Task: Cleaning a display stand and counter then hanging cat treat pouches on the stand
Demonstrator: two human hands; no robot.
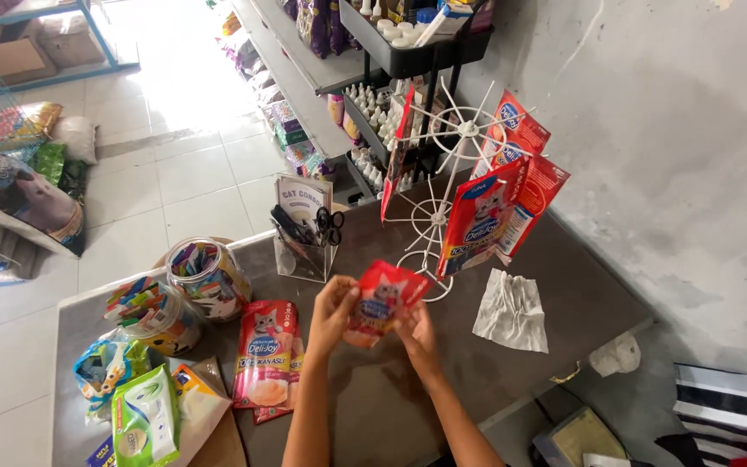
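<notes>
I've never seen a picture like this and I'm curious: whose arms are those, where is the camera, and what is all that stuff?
The camera sits on a person's head and looks down, so the arms are that person's own. The left hand and right hand hold one red pouch with a cat picture between them. Below is a grey counter. On it stand a white wire rack hung with more red pouches, clear jars, a clear holder with scissors, a crumpled white tissue and flat pink pouches.
</notes>
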